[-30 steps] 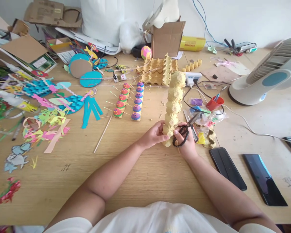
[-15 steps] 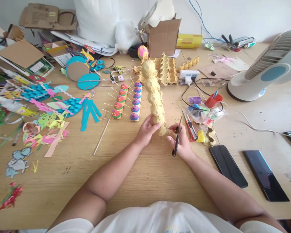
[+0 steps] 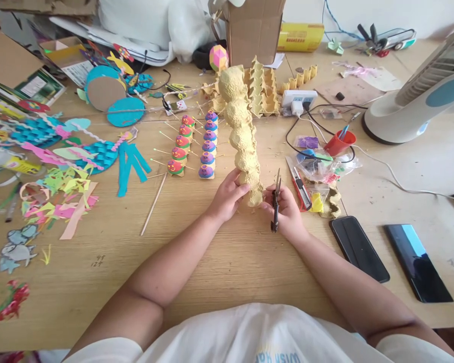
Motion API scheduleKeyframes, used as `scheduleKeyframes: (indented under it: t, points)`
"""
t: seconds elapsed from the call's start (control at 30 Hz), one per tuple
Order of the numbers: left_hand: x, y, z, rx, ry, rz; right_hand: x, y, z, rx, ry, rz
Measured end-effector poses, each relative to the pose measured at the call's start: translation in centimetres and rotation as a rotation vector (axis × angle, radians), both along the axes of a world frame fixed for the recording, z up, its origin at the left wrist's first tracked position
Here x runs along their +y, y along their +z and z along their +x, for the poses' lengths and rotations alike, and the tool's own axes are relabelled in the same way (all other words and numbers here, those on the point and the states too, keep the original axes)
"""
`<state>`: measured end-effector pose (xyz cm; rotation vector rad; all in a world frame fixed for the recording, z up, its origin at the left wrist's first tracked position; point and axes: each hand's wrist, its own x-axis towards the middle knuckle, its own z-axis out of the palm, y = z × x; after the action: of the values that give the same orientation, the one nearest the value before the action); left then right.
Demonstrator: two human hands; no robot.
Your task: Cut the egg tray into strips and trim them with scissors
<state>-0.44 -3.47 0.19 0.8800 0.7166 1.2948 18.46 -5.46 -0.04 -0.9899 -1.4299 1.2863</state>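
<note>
My left hand (image 3: 227,198) grips the near end of a long yellowish strip of egg carton (image 3: 245,138), its row of bumps pointing away from me. My right hand (image 3: 285,212) holds black-handled scissors (image 3: 276,201), blades up, close to the right side of the strip's near end. Whether the blades are fully closed is hard to make out. Left of the strip stand two rows of painted egg-carton caterpillars, one red and green (image 3: 180,146), one purple (image 3: 209,146). Green-tipped sticks poke out of the red one.
On the right lie a red utility knife (image 3: 300,186), a red cup (image 3: 340,143), two phones (image 3: 359,247) and a white fan (image 3: 412,96). Uncut egg carton (image 3: 264,93) sits behind the strip. A thin wooden stick (image 3: 153,204) and paper scraps (image 3: 56,196) lie left.
The view has shifted slightly, so the table items appear higher in it. The far end of the strip is tipped a little nearer to me. Both hands keep their holds.
</note>
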Motion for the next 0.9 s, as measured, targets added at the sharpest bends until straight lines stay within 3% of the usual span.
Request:
scheduleKeyframes:
  t: [0.23, 0.43, 0.73, 0.9]
  points:
    - [-0.1, -0.4, 0.3, -0.024, 0.031, -0.064, -0.1, 0.5, -0.2, 0.067, 0.037, -0.074]
    - [-0.1, 0.1, 0.5, -0.020, -0.124, 0.060, -0.1, 0.6, -0.2, 0.073, -0.038, -0.064]
    - [-0.1, -2.2, 1.0, 0.035, -0.064, 0.109, 0.2, 0.2, -0.2, 0.205, -0.131, -0.039]
    - [-0.3, -1.0, 1.0, 0.079, -0.118, 0.130, 0.0, 0.5, -0.3, 0.111, -0.116, 0.026]
